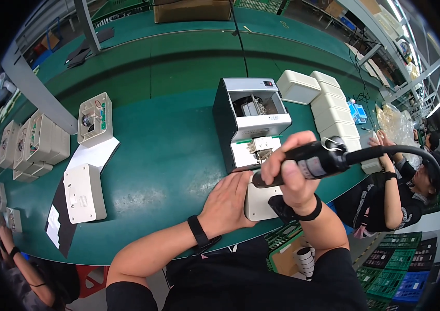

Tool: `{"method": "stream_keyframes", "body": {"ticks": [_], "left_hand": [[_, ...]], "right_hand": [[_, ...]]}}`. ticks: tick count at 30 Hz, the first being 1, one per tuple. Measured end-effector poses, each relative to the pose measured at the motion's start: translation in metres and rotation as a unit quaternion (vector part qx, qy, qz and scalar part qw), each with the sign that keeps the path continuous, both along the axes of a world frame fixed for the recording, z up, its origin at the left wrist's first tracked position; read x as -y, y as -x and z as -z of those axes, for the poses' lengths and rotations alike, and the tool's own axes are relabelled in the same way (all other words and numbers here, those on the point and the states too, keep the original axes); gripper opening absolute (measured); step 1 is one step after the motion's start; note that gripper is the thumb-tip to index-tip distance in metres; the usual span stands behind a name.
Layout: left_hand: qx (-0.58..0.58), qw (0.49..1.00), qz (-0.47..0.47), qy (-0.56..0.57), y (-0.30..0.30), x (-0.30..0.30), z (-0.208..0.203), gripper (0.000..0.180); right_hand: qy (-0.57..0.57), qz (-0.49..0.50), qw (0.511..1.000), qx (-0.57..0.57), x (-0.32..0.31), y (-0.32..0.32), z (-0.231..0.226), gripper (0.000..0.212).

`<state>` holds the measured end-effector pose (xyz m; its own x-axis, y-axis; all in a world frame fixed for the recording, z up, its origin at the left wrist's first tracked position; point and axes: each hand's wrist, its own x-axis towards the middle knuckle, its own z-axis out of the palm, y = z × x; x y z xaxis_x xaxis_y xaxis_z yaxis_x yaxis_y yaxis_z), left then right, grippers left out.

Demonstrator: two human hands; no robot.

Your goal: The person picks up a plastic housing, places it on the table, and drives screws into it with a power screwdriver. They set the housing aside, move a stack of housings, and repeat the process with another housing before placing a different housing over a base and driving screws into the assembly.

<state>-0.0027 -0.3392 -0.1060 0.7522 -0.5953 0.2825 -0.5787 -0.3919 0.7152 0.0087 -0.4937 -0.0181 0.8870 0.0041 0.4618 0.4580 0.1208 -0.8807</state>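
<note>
A beige plastic case (pixel 260 203) lies at the front edge of the bench, its screw-holed face up. My left hand (pixel 228 201) grips its left side, fingers laid along the edge. Above the case, my right hand (pixel 297 193) is wrapped round a black electric screwdriver (pixel 310 161), whose thick cable runs off to the right. The driver slants down to the left; its bit is hidden from view. Directly beyond my hands stands a silver and black screw feeder (pixel 264 123), with loose screws in its window and a small metal outlet at its front.
Beige cases (pixel 332 106) stand in a row right of the feeder. To the left are another closed case (pixel 82 194), an open one with wiring (pixel 94 120) and a stack of open cases (pixel 38 137). Co-workers sit at both sides; crates (pixel 399 264) stand at lower right.
</note>
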Motion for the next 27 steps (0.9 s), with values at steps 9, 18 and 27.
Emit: {"method": "stream_keyframes", "body": {"ticks": [9, 18, 27], "left_hand": [[0.012, 1.0, -0.018, -0.002, -0.002, 0.001, 0.002, 0.103], [-0.027, 0.999, -0.001, -0.017, 0.0, 0.001, -0.003, 0.102], [-0.02, 1.0, -0.003, -0.02, -0.003, 0.003, 0.0, 0.101]], "right_hand": [[-0.052, -0.025, 0.998, 0.007, 0.008, -0.005, -0.026, 0.036], [-0.019, 0.101, 0.994, 0.039, 0.018, -0.032, -0.04, 0.035], [-0.08, -0.013, 0.995, -0.056, 0.005, 0.058, -0.056, 0.042]]}}
